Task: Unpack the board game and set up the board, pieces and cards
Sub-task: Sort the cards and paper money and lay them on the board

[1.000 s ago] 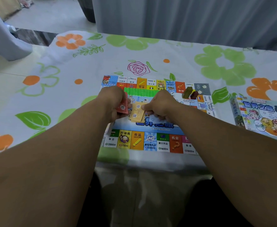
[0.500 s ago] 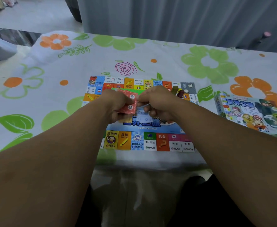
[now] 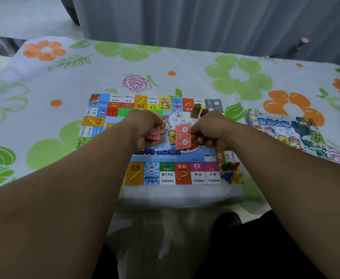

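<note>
Hovering over the board (image 3: 177, 158), left grip (image 3: 145, 127) clutches the stack (image 3: 154, 132), right grip (image 3: 211, 129) pinches one card (image 3: 183, 136), and a slack pinch could drop it among the pieces (image 3: 196, 111)!

The left forearm (image 3: 80, 178) hides the board's (image 3: 193, 157) near-left corner.

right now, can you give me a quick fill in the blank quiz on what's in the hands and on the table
The left hand grips a stack of cards, and the right hand pinches a single ___ card.
The white die rests on the ___.
The game box lies to the ___ of the board.
Missing words: red; board; right.
</note>
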Action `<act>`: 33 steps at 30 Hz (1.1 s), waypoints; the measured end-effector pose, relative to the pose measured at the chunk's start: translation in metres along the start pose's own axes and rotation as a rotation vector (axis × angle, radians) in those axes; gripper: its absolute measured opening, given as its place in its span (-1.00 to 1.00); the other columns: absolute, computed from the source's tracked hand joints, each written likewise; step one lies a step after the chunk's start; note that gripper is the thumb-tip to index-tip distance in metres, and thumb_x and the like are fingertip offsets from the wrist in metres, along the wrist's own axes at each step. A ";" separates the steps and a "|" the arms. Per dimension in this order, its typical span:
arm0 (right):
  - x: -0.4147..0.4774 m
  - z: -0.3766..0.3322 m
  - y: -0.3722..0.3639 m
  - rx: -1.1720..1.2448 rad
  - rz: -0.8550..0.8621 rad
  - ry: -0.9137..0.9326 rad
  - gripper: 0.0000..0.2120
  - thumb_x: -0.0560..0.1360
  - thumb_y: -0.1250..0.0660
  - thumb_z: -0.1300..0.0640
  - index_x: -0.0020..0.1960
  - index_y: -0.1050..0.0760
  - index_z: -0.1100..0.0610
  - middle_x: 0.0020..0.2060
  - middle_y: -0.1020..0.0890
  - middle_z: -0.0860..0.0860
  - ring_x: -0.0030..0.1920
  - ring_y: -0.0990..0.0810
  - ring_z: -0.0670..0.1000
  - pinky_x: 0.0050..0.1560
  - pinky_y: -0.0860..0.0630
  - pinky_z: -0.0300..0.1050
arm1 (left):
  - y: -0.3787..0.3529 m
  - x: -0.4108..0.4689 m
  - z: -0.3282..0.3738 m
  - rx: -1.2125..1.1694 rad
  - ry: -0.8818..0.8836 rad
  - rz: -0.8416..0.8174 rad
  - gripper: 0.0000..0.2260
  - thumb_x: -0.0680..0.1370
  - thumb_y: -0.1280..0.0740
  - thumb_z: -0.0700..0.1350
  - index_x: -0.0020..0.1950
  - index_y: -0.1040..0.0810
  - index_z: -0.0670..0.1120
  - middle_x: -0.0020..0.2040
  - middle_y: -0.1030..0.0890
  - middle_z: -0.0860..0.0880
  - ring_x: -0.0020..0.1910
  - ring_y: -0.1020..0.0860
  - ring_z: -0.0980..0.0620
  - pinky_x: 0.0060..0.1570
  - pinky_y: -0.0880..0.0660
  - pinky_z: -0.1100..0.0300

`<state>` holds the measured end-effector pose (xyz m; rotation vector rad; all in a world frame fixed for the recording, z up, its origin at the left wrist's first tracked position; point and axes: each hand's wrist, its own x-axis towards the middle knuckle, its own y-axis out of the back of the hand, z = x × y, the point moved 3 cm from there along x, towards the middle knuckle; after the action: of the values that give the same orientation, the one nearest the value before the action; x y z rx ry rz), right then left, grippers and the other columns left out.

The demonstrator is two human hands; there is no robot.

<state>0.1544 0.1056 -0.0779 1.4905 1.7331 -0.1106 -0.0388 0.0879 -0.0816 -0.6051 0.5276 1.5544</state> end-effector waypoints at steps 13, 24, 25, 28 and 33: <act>-0.003 -0.004 -0.002 -0.078 0.102 0.034 -0.85 0.53 -0.43 0.29 -0.07 -0.45 0.22 -0.40 -0.46 0.11 -0.71 -0.33 -0.12 -0.63 -0.24 -0.34 | -0.002 -0.002 0.001 -0.011 0.000 0.004 -0.80 0.63 -0.15 -0.36 0.19 -0.46 -0.22 0.01 -0.66 -0.21 -0.13 -0.67 -0.08 -0.03 -0.64 -0.10; -0.010 -0.022 -0.029 0.107 -0.167 0.205 -0.85 0.58 -0.39 0.14 -0.10 -0.54 0.20 -0.34 -0.53 0.07 -0.44 -0.42 -0.05 -0.52 -0.27 -0.25 | -0.010 -0.004 0.000 0.080 0.004 0.004 -0.79 0.56 -0.39 -0.30 0.19 -0.53 -0.27 -0.02 -0.67 -0.20 -0.12 -0.69 -0.12 -0.05 -0.66 -0.10; -0.009 -0.022 -0.028 0.120 -0.158 0.206 -0.85 0.58 -0.40 0.17 -0.14 -0.54 0.20 -0.37 -0.51 0.07 -0.44 -0.42 -0.05 -0.53 -0.28 -0.25 | -0.010 -0.004 0.000 0.081 0.006 0.000 -0.78 0.56 -0.39 -0.30 0.19 -0.53 -0.27 -0.01 -0.67 -0.21 -0.10 -0.69 -0.13 -0.03 -0.66 -0.12; -0.006 -0.021 -0.022 0.168 -0.115 0.192 -0.82 0.56 -0.40 0.23 -0.20 -0.49 0.18 -0.41 -0.50 0.07 -0.47 -0.43 -0.05 -0.54 -0.28 -0.26 | -0.012 -0.004 0.000 0.068 0.014 -0.016 -0.82 0.57 -0.39 -0.28 0.15 -0.52 -0.25 0.01 -0.67 -0.20 -0.08 -0.69 -0.13 -0.06 -0.66 -0.08; 0.000 -0.010 -0.004 0.108 -0.045 0.124 -0.85 0.55 -0.41 0.24 -0.16 -0.49 0.21 -0.45 -0.53 0.09 -0.57 -0.41 -0.06 -0.54 -0.26 -0.24 | -0.004 -0.001 -0.001 0.048 0.027 -0.004 -0.87 0.63 -0.25 -0.28 0.14 -0.54 -0.23 -0.07 -0.65 -0.15 -0.18 -0.64 -0.04 -0.21 -0.64 0.02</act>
<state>0.1457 0.1102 -0.0735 1.5649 1.8871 -0.1397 -0.0347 0.0865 -0.0812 -0.5912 0.5821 1.5277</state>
